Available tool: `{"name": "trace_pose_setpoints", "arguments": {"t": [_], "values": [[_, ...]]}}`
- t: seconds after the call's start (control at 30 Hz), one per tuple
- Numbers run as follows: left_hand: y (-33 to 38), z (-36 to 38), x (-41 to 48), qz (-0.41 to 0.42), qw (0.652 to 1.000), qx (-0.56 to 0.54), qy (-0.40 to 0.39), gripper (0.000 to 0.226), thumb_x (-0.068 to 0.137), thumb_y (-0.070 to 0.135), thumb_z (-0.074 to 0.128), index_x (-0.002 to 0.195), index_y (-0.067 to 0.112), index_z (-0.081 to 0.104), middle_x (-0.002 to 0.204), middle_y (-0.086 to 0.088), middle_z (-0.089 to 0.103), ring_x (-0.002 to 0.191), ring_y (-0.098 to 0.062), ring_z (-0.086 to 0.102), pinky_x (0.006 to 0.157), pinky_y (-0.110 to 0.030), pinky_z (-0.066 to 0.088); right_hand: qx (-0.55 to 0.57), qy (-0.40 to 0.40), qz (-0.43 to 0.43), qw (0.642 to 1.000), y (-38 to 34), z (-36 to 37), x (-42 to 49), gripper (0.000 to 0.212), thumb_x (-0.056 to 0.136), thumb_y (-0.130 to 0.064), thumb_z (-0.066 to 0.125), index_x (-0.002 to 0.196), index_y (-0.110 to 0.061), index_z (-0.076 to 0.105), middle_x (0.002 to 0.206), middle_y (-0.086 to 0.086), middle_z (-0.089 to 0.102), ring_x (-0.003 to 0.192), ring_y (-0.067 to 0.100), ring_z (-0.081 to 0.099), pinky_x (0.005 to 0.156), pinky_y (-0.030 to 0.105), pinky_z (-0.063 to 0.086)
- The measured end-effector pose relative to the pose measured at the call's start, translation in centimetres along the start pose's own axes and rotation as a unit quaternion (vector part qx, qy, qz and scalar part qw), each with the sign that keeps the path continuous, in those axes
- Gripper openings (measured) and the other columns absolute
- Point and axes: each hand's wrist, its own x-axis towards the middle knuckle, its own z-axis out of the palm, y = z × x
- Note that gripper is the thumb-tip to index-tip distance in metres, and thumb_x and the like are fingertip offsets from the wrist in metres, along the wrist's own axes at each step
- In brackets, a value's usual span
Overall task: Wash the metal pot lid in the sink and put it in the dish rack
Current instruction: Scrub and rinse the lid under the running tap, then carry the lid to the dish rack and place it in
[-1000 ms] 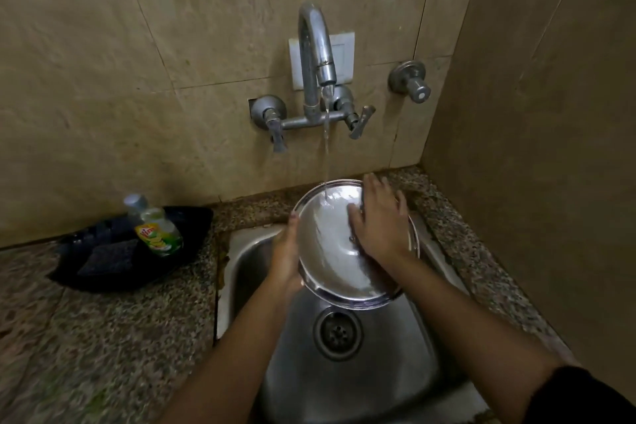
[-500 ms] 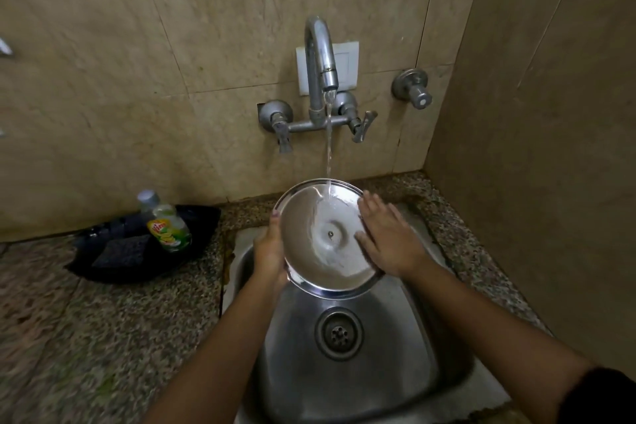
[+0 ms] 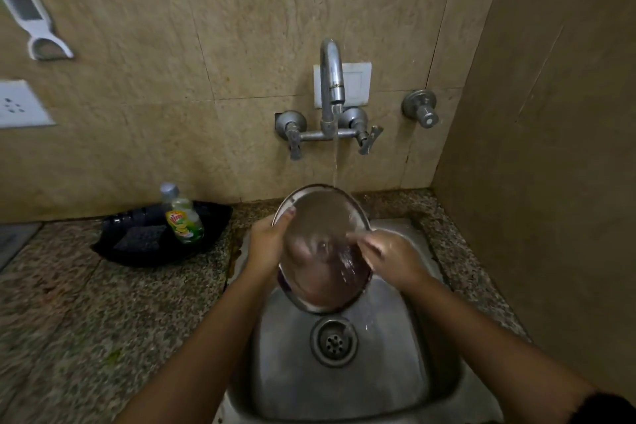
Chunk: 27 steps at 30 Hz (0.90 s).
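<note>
The round metal pot lid [image 3: 318,217] is held tilted above the steel sink [image 3: 344,385], its inner face toward me. Water runs from the tap [image 3: 331,79] onto the lid's far rim and streams down its face. My left hand [image 3: 266,244] grips the lid's left rim, thumb over the edge. My right hand [image 3: 389,256] lies against the lid's right side, fingers rubbing the wet inner surface and blurred by motion. No dish rack is in view.
A black tray [image 3: 137,251] on the granite counter [image 3: 86,320] left of the sink holds a dish soap bottle [image 3: 182,217] and a dark scrub pad [image 3: 141,237]. The drain [image 3: 333,341] sits below the lid. A side wall [image 3: 550,182] closes off the right.
The lid has tipped further toward me and dropped a little lower over the basin. My right hand slid from the lid's right edge onto its inner face. The view pulled back and up.
</note>
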Motion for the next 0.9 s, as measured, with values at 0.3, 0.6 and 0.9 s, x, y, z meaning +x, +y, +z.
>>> {"name": "trace_pose_setpoints", "arguments": {"t": [0.3,0.6,0.9], "values": [[3.6,0.2,-2.2,0.13,0.972,0.196,-0.007,0.037,0.094,0.031,0.053,0.073,0.008,0.072,0.065,-0.007,0.07,0.059,-0.016,0.066,0.058,-0.027,0.049,0.08,0.227,0.253,0.937,-0.7,-2.6,14.8,0.017,0.085,-0.035,0.065,0.084,-0.018,0.062,0.086,0.002,0.064,0.079,0.02,0.062,0.064,0.029,0.045],[3.9,-0.1,-3.6,0.112,0.972,0.199,0.052,0.04,0.096,0.029,0.05,0.078,0.0,0.071,0.073,-0.02,0.071,0.069,-0.033,0.068,0.069,-0.041,0.054,-0.082,0.239,0.175,0.952,-0.4,-2.5,15.3,0.02,0.088,-0.018,0.064,0.107,-0.011,0.066,0.105,0.004,0.066,0.09,0.02,0.063,0.071,0.03,0.051],[3.1,0.5,-3.5,0.036,0.979,0.183,0.08,0.047,0.096,0.03,0.048,0.081,-0.011,0.067,0.084,-0.03,0.069,0.079,-0.041,0.066,0.072,-0.048,0.053,0.045,-0.097,0.17,0.98,-3.3,-4.3,6.9,0.036,0.096,-0.042,0.048,0.12,-0.019,0.061,0.115,0.003,0.065,0.097,0.015,0.062,0.088,0.036,0.051]]}}
